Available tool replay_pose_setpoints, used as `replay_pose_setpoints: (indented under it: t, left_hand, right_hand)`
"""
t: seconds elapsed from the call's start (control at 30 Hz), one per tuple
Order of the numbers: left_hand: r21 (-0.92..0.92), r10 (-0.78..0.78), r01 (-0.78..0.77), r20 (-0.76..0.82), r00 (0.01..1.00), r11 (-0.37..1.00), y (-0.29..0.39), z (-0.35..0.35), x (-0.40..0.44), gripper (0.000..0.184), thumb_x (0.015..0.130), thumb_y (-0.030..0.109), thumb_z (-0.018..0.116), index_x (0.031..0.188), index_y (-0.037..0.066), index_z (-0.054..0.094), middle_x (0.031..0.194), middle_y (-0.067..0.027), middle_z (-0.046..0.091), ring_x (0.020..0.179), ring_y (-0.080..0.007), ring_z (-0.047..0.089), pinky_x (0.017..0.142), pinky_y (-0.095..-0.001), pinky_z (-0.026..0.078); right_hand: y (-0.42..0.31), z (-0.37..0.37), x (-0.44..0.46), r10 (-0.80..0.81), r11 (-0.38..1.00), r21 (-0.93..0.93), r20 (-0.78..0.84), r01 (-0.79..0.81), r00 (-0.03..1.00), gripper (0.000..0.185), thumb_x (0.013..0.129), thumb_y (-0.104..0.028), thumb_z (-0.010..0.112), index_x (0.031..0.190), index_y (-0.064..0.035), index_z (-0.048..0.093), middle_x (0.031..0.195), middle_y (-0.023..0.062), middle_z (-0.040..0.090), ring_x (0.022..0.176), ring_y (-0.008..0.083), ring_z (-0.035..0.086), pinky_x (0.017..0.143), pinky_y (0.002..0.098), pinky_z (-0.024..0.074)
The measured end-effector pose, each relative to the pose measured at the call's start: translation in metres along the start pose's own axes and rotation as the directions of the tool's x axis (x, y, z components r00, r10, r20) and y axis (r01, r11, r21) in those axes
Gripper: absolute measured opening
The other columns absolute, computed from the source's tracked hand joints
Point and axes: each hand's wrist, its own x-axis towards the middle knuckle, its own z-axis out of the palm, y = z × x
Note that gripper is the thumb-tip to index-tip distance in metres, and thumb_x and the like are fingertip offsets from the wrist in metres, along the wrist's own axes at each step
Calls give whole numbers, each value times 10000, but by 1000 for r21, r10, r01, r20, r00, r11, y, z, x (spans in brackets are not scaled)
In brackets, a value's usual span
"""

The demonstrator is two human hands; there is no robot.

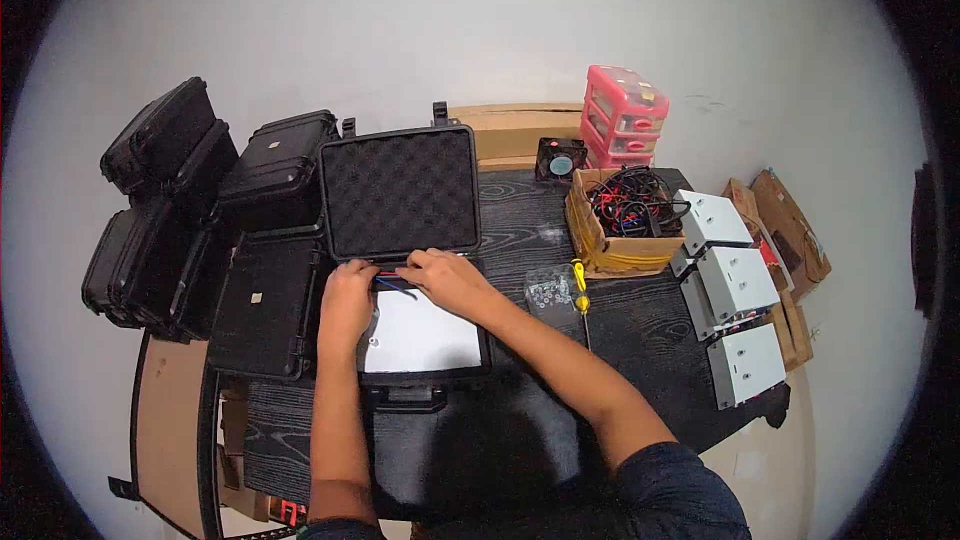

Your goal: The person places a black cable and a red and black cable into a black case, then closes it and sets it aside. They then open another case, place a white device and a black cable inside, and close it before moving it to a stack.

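An open black case (400, 190) stands on the dark table, its raised lid lined with bumpy foam. A white panel (425, 338) fills the case's lower half. My left hand (350, 285) is at the panel's back left corner, fingers bent together. My right hand (435, 275) is at the back edge beside it, its fingers closed down near the hinge side. Between the two hands a thin blue and red wire (396, 286) shows, its ends partly hidden. What the fingertips pinch is too small to make out.
Black cases (265, 175) are stacked at the left. On the right are a bag of small hardware (550, 290), a yellow screwdriver (582, 302), a cardboard box of cables (610, 252), a fan (560, 158), pink drawers (625, 120) and white boxes (738, 282).
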Motion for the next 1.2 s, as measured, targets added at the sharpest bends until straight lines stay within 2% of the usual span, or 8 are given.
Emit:
replay_pose_setpoints:
  t: [0.2, 0.37, 0.43, 0.67, 0.77, 0.87, 0.93, 1.2]
  left_hand:
    - [88, -48, 44, 40, 998, 995, 2, 0, -4, 341, 846, -62, 584, 1147, 8, 727, 1131, -172, 718, 1050, -395, 673, 955, -484, 518]
    - [8, -258, 259, -65, 964, 966, 13, -5, 1, 312, 881, -38, 544, 1140, 3, 713, 1137, -209, 715, 1032, -422, 688, 873, -491, 552]
    - [-7, -239, 239, -58, 969, 971, 5, -6, -1, 303, 882, -33, 544, 1123, 2, 725, 1130, -215, 715, 1018, -416, 696, 864, -487, 557]
    - [36, -283, 282, 29, 959, 959, 2, -8, -3, 288, 879, -8, 557, 1059, 13, 781, 1114, -198, 720, 1009, -394, 707, 874, -466, 563]
    - [41, -216, 216, -14, 976, 975, 2, -5, -5, 307, 877, -6, 563, 1085, 36, 785, 1127, -170, 717, 1013, -386, 705, 883, -459, 563]
    - [94, -264, 261, 18, 964, 961, 5, -9, -3, 312, 865, -11, 576, 1084, 50, 790, 1131, -152, 711, 1012, -378, 703, 886, -460, 564]
    - [98, -255, 254, -5, 967, 962, 5, -10, -4, 312, 868, -12, 576, 1084, 55, 792, 1120, -149, 712, 1008, -378, 704, 882, -464, 565]
    - [148, -247, 238, 45, 968, 960, 0, -6, -5, 309, 874, -12, 596, 1119, 36, 779, 1074, -187, 710, 980, -388, 704, 848, -467, 576]
  right_hand:
    - [-9, -8, -5, -15, 1000, -1, -32, 15, 999, 265, 945, -118, 591, 1161, -49, 729, 1010, 143, 716, 972, 314, 675, 840, 424, 576]
    - [-7, 1, 2, 92, 996, -2, 6, -92, 996, 229, 952, -120, 564, 1100, -49, 724, 951, 135, 732, 945, 315, 692, 873, 442, 566]
    - [-11, 1, 4, 186, 982, 32, -57, -185, 981, 220, 941, -106, 551, 1064, -68, 730, 917, 123, 737, 905, 309, 703, 846, 452, 563]
    - [-3, 4, -12, 115, 991, -68, 31, -112, 993, 279, 892, -95, 627, 1138, -105, 757, 1092, 70, 730, 1054, 285, 645, 904, 434, 498]
    - [2, 10, -16, 55, 998, 17, -70, -54, 996, 289, 875, -68, 631, 1130, -106, 761, 1127, 59, 713, 1066, 281, 618, 906, 435, 469]
    - [-6, 0, -19, 123, 991, -32, -165, -130, 979, 268, 860, -68, 656, 1109, -87, 753, 1093, 72, 702, 1016, 291, 619, 871, 437, 472]
    - [-12, -7, -21, 319, 939, -28, -306, -343, 897, 233, 850, -85, 677, 1074, -74, 742, 1036, 80, 687, 1010, 298, 619, 868, 441, 469]
    - [-9, -3, -32, 363, 931, 60, -274, -361, 891, 283, 820, -33, 646, 1101, -27, 681, 1054, 151, 646, 1006, 363, 609, 869, 471, 523]
